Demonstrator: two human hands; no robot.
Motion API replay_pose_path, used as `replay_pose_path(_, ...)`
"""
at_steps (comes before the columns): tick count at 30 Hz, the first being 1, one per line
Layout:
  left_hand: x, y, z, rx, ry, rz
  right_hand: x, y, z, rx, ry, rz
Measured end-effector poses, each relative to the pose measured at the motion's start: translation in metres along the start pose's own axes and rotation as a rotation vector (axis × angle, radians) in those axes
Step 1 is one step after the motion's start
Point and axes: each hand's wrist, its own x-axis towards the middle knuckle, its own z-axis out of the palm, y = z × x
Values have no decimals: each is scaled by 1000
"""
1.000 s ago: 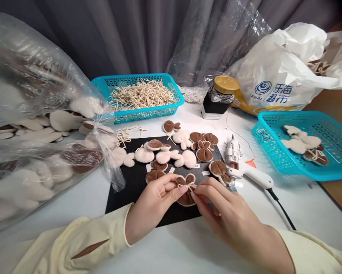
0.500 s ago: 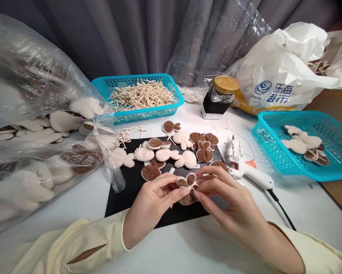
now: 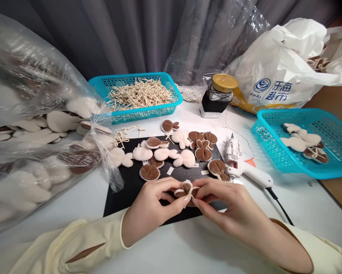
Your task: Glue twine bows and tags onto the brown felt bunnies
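Pinching a brown-and-cream plush bunny piece (image 3: 187,189) between left hand (image 3: 153,205) and right hand (image 3: 230,207) fingertips, just above the black mat (image 3: 122,198), white table (image 3: 171,251), grey curtain (image 3: 116,34) behind, hot glue gun (image 3: 242,167) nearby.

A brown plush piece (image 3: 187,189) is pinched btwn the left hand (image 3: 150,207) and right hand (image 3: 230,205) at lower centre, over a black mat (image 3: 122,190). Loose plush pcs (image 3: 185,158) are spread mid-frame on the mat. A glue gun (image 3: 246,171) is laid just right of it. A teal basket of cord bows (image 3: 142,114) is seen upper centre, a second teal basket (image 3: 282,156) at right, and a clear bag (image 3: 31,95) at left.
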Motion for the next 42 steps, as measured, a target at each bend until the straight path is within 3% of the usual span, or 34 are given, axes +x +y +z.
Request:
replay_pose_path(6, 6, -6, -8, 317, -39, 332, 2, 0, -6, 45, -80, 10)
replay_pose_path(18, 3, -4, -8, 462, -159, 375, 1, 6, 2, 74, -57, 39)
replay_pose_path(22, 5, -4, -13, 360, -171, 264, 3, 8, 2, 160, -18, 78)
replay_pose_path(27, 7, -5, -14, -130, -193, 55, 9, 8, -4, 518, 152, 234)
replay_pose_path(30, 7, -7, -7, -338, -201, -53, 12, 5, -4, 634, 165, 296)
replay_pose_path(42, 7, -9, -2, -421, -208, -128, 16, 10, 0, 622, 50, 264)
